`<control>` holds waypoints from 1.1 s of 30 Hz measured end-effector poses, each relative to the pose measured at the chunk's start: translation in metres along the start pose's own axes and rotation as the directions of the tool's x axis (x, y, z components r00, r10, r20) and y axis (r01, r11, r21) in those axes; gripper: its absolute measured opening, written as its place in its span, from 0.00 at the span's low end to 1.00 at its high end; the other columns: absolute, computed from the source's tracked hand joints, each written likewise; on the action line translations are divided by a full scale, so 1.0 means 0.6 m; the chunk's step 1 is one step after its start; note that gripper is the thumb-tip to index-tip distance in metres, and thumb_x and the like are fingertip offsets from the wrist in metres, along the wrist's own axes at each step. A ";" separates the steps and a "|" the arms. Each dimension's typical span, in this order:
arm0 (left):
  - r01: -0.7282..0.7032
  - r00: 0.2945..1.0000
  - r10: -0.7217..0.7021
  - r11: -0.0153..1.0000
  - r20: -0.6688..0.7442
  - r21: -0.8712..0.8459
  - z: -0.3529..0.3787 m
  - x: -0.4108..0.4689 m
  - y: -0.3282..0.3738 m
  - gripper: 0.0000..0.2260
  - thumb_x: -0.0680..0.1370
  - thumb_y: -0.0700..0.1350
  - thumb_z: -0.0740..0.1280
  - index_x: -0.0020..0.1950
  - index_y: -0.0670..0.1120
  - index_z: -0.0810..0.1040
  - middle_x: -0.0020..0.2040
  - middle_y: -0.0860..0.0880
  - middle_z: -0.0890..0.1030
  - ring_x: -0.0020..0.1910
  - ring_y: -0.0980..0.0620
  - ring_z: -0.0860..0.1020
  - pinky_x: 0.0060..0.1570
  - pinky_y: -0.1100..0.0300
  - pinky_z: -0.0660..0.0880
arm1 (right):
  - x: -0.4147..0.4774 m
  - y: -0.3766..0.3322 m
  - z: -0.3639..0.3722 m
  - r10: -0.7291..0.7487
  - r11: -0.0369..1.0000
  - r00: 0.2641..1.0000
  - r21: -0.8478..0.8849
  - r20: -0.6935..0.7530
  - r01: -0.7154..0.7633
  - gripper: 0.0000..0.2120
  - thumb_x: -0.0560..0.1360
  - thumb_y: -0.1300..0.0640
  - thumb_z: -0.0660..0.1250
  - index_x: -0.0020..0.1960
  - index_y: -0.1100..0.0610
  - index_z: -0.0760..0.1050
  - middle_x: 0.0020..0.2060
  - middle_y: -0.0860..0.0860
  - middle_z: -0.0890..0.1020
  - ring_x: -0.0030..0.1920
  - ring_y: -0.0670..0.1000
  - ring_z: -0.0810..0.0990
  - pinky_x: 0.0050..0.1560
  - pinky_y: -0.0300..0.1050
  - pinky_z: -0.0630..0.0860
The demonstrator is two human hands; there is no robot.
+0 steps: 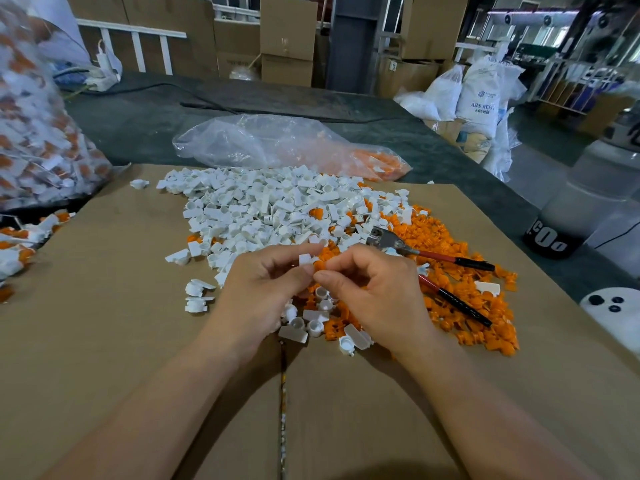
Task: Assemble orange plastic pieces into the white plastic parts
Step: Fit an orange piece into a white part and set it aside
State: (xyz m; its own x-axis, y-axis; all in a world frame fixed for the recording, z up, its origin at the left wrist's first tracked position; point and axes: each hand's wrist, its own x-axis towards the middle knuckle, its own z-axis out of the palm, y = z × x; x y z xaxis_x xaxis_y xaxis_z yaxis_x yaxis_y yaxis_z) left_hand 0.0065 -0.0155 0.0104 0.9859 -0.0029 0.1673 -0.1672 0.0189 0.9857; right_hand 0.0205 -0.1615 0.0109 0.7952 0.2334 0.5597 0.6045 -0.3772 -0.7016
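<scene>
A heap of white plastic parts (pixel 263 206) lies on the cardboard sheet (pixel 114 327), with a spread of orange plastic pieces (pixel 446 244) to its right. My left hand (pixel 263 285) pinches a small white part (pixel 305 259) between thumb and fingers. My right hand (pixel 377 289) meets it at the fingertips and pinches an orange piece (pixel 320 264) against that white part. Both hands hover just above the near edge of the piles.
Red-handled pliers (pixel 429 254) lie on the orange pieces right of my hands. A clear bag (pixel 284 143) holding orange pieces lies behind the heap. A big bag of assembled parts (pixel 38 133) stands at the left, with loose assembled ones (pixel 20 244) below it.
</scene>
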 end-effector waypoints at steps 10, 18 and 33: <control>0.068 0.997 -0.072 0.986 -0.017 -0.152 -0.006 0.005 0.006 0.12 0.70 0.32 0.68 0.32 0.47 0.81 0.31 0.45 0.80 0.31 0.49 0.77 0.31 0.63 0.75 | 0.005 0.003 -0.005 -0.114 0.990 0.991 0.086 0.065 0.108 0.18 0.67 0.60 0.71 0.56 0.51 0.75 0.45 0.40 0.79 0.47 0.41 0.80 0.49 0.38 0.78; 0.176 0.984 -0.173 0.955 0.036 -0.239 -0.001 0.002 0.011 0.03 0.61 0.36 0.70 0.31 0.43 0.81 0.30 0.45 0.81 0.28 0.52 0.79 0.29 0.66 0.75 | 0.004 0.003 -0.013 -0.079 0.995 0.995 0.071 0.053 0.075 0.16 0.68 0.61 0.72 0.55 0.53 0.76 0.44 0.47 0.83 0.43 0.42 0.82 0.45 0.36 0.79; 0.285 0.959 -0.280 0.938 0.054 -0.197 -0.005 0.002 0.016 0.04 0.67 0.31 0.69 0.35 0.38 0.78 0.30 0.42 0.80 0.26 0.50 0.79 0.27 0.64 0.77 | 0.004 0.006 -0.009 -0.089 0.996 0.992 0.018 0.089 0.088 0.11 0.67 0.60 0.72 0.50 0.58 0.82 0.41 0.48 0.84 0.43 0.43 0.82 0.46 0.40 0.79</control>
State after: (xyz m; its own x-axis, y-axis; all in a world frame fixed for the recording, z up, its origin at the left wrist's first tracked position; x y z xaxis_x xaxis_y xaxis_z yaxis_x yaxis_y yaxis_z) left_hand 0.0059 -0.0121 0.0198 0.9915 -0.0619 -0.1146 0.1254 0.2143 0.9687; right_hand 0.0239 -0.1673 0.0121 0.7391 0.3451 0.5785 0.6729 -0.3386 -0.6577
